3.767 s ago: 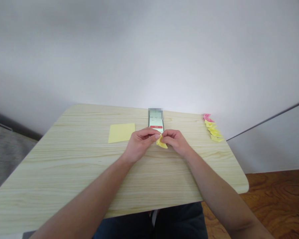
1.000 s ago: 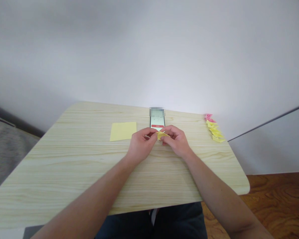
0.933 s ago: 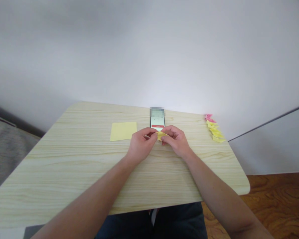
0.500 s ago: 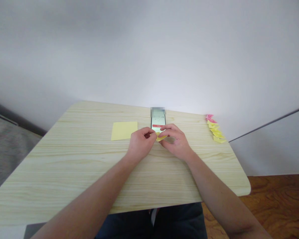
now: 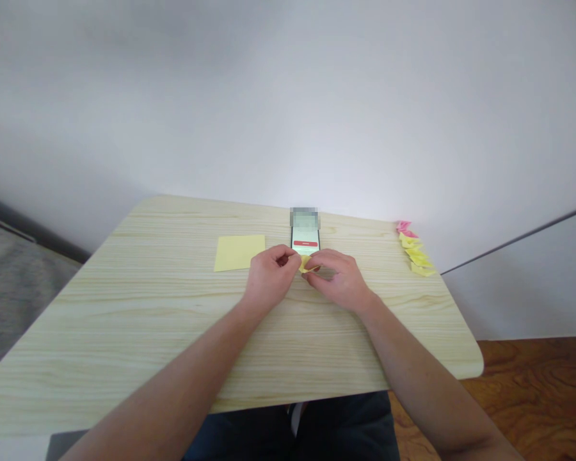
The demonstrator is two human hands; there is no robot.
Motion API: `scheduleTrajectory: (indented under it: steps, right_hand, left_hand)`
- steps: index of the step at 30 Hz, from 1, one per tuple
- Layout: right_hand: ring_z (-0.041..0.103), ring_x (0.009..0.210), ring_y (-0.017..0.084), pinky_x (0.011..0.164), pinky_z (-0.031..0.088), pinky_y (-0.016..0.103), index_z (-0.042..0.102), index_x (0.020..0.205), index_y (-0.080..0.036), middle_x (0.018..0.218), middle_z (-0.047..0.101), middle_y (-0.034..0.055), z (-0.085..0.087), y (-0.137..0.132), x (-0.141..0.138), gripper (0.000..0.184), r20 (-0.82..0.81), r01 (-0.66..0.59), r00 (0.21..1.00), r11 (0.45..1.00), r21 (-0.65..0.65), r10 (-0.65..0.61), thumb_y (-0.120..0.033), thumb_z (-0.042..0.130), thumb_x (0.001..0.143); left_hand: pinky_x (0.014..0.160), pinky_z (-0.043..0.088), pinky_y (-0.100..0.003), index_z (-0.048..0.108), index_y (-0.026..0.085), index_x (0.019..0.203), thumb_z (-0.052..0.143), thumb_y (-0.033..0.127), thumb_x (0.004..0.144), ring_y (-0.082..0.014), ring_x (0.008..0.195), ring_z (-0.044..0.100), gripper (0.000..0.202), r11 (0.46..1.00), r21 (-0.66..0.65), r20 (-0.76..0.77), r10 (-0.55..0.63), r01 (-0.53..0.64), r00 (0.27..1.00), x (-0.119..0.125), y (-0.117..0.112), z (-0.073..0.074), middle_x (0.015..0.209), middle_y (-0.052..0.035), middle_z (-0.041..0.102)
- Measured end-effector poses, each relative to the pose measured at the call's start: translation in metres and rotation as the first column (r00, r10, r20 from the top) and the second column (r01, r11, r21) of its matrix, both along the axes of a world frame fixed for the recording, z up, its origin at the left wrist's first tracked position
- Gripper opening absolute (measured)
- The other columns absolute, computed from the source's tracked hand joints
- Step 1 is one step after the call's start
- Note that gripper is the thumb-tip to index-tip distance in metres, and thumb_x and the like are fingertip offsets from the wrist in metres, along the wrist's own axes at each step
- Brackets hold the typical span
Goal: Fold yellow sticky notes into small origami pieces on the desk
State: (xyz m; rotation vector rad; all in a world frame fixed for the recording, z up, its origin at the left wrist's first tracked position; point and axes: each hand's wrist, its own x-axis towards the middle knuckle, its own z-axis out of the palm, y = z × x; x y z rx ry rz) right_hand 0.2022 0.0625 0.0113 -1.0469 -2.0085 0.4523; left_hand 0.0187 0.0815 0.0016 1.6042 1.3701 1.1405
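We see a small, folded yellow paper (image 5: pixel 304 263), partly hidden, near the phone (image 5: pixel 306 235) over the tabletop (image 5: pixel 144 301); the left hand (image 5: pixel 271 272) pinches one side, the right hand (image 5: pixel 340 278) holds the other.

Left hand (image 5: pixel 271 273): thumb and forefinger pinching small folded yellow paper (image 5: pixel 304 263); right hand (image 5: pixel 340 276): fingers against its right side. Far: black-edged rectangular smartphone (image 5: pixel 306 234), screen lit. Left: rectangular yellow paper sheet (image 5: pixel 240 252). Far right: row of folded pink and yellow paper pieces (image 5: pixel 416 255) on pale wood-grain tabletop (image 5: pixel 173 320).
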Motion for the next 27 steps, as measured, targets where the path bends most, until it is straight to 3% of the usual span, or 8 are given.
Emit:
scheduleTrajectory:
  steps: [3,8,14,20,27]
  right_hand:
    - [0.069,0.080,0.017,0.079,0.055,0.032,0.071,0.089,-0.025,0.089,0.075,0.0014,0.001,-0.001,0.000,0.002,-0.028,0.012,1.000,0.998,-0.054,-0.014,-0.025,0.070,0.087]
    - [0.069,0.079,0.019,0.075,0.054,0.033,0.072,0.086,-0.024,0.086,0.075,0.0025,0.001,0.000,0.001,0.006,-0.113,0.055,0.991,0.988,-0.147,-0.072,-0.030,0.072,0.086]
    - [0.067,0.078,0.019,0.074,0.052,0.033,0.074,0.088,-0.024,0.085,0.075,0.0022,-0.001,0.002,0.004,0.014,-0.218,0.052,0.970,0.970,-0.236,-0.105,-0.037,0.074,0.086]
    - [0.065,0.076,0.018,0.071,0.051,0.032,0.074,0.091,-0.023,0.086,0.074,0.0025,-0.006,0.005,0.007,0.018,-0.304,0.014,0.944,0.938,-0.347,-0.127,-0.040,0.075,0.086]
    - [0.059,0.064,0.014,0.059,0.047,0.027,0.072,0.092,-0.023,0.077,0.071,0.0007,-0.006,0.006,0.004,0.023,-0.364,-0.002,0.917,0.910,-0.414,-0.163,-0.043,0.079,0.081]
  left_hand:
    - [0.060,0.041,-0.025,0.073,0.019,0.079,0.062,0.031,0.082,-0.0140,0.065,0.054,0.017,1.000,0.011,0.067,-0.012,0.011,0.998,-0.001,0.000,0.001,0.067,0.0010,0.063]
    - [0.064,0.046,-0.025,0.076,0.023,0.106,0.066,0.028,0.081,-0.0147,0.074,0.059,0.027,0.991,0.048,0.213,-0.134,0.126,0.968,-0.003,-0.004,0.011,0.087,-0.0012,0.069]
    - [0.068,0.050,-0.027,0.072,0.019,0.090,0.073,0.028,0.078,-0.0158,0.072,0.062,0.015,0.980,0.048,0.176,-0.196,0.191,0.965,-0.008,-0.002,0.010,0.079,-0.0015,0.068]
    - [0.076,0.052,-0.030,0.069,0.018,0.091,0.073,0.035,0.082,-0.0165,0.079,0.065,0.019,0.974,0.067,0.127,-0.226,0.218,0.966,-0.011,0.000,0.006,0.089,-0.0033,0.071]
    - [0.074,0.052,-0.029,0.068,0.019,0.088,0.073,0.036,0.082,-0.0163,0.076,0.064,0.019,0.972,0.077,0.145,-0.233,0.224,0.962,-0.010,0.000,0.004,0.083,-0.0023,0.070]
